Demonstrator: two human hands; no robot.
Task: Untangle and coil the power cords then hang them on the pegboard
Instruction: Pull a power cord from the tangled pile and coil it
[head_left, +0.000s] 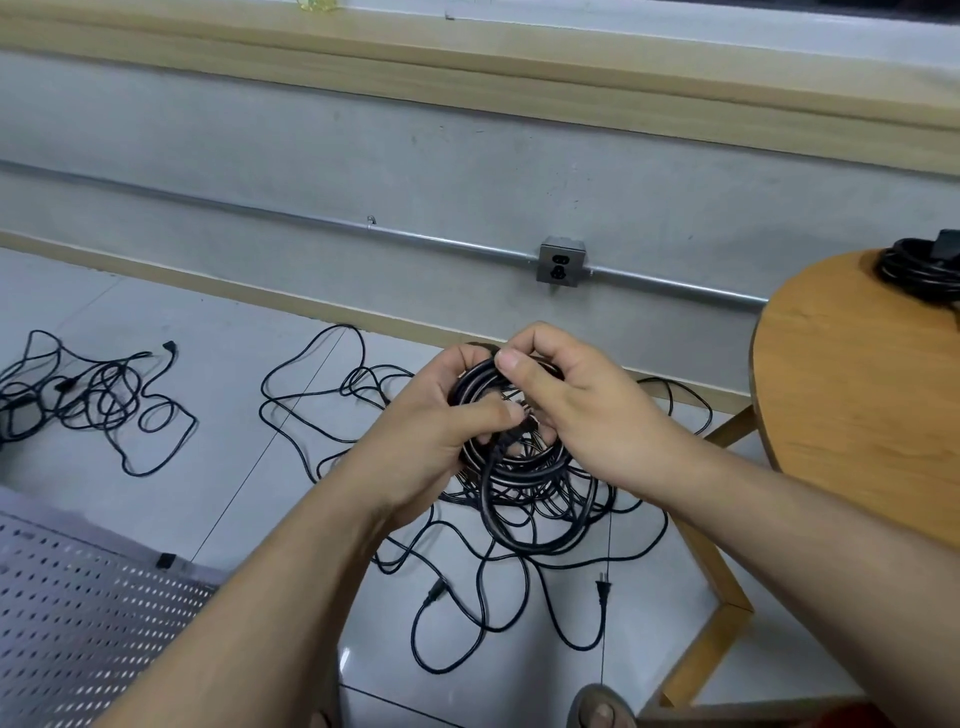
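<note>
left grip (441, 431): fingers and thumb curled round the coiled cord (519, 470) | right grip (571, 410): thumb and fingers pinching the coil's top loops | coiled cord: held up between both, above the loose tangle (582, 499) on the floor (234, 493) near the wall | second coil (919, 267): on the table (857, 389), far edge | pegboard (78, 623): near-left of the floor

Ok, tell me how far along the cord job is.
Done: one coiled cord lies on the wooden table. In hand: the left hand and right hand grip a black coil, apparently finishing its wrap. Left: the floor tangle below the hands, a second tangle farther left, and hanging; no cord shows on the visible pegboard.
</note>
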